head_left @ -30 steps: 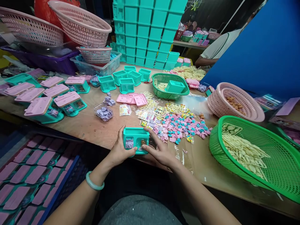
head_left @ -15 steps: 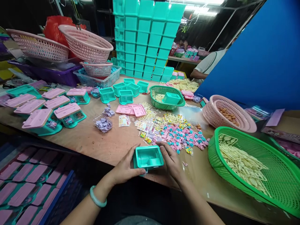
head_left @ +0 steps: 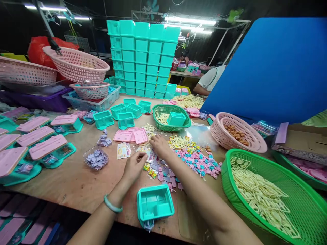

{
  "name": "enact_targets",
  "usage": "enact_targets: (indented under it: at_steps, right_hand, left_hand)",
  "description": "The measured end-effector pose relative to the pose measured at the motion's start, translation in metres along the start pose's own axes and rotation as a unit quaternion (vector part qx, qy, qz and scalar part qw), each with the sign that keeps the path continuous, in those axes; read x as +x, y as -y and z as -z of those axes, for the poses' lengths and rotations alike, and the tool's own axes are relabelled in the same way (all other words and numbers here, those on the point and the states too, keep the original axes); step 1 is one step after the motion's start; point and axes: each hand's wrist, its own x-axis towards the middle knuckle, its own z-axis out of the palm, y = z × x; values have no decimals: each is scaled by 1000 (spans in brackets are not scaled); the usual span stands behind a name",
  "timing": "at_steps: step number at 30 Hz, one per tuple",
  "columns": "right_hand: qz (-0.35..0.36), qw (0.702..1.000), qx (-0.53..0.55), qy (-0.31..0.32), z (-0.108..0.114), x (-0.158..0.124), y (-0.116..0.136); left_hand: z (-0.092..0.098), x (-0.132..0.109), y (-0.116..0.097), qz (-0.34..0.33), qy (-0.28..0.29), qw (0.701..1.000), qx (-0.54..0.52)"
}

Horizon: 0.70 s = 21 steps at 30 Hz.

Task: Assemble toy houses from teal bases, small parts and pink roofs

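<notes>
A teal plastic box stands open side up at the table's front edge, a small grey-purple part on its near side; neither hand touches it. Past it, my left hand hovers over the table with its fingers loosely curled and apart, nothing visible in them. My right hand reaches farther out, among cream plastic frames and small printed bags. Its fingers bend downward; whatever they grip is hidden. Pink trays and a printed card lie just left of it. Pink and blue small parts are heaped beneath my right forearm.
Left of my hands stand a clear tub of purple parts and several pink-topped boxes. Teal boxes and a green basket lie beyond. A large green basket takes up the right. A person's sleeve shows behind.
Both hands have let go of the teal box, which now rests on the table. They have moved forward, the right one to the cream frames and bags. The camera view has shifted too.
</notes>
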Motion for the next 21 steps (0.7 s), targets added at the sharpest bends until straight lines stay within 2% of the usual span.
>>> enact_targets:
  at_steps: [5, 9, 12, 14, 16, 18, 19, 21]
  right_hand:
    - [-22, 1000, -3, -6, -7, -10, -3]
    - [-69, 998, 3, -8, -14, 11, 1]
    - [-63, 998, 5, -9, -13, 12, 7]
    - [-58, 998, 4, -21, -9, -3, 8]
    - [-76, 996, 14, -52, -5, -24, 8]
    - [-104, 986, 58, -118, -3, -42, 11]
    - [-96, 980, 93, -149, -1, -47, 14]
    - [-33, 970, 167, -173, 4, -48, 19]
  left_hand:
    - [-3, 19, 9, 40, 20, 999, 2]
    - [-8, 47, 5, -7, 7, 999, 34]
    - [8, 64, -8, -33, -43, 997, 45]
    - [22, 63, -16, -35, -84, 995, 38]
    - [28, 52, -20, -25, -106, 994, 16]
    - [20, 40, -20, 2, -94, 995, -22]
    - [12, 36, -19, 24, -77, 996, -47]
    - [-7, 36, -17, 74, -41, 991, -107]
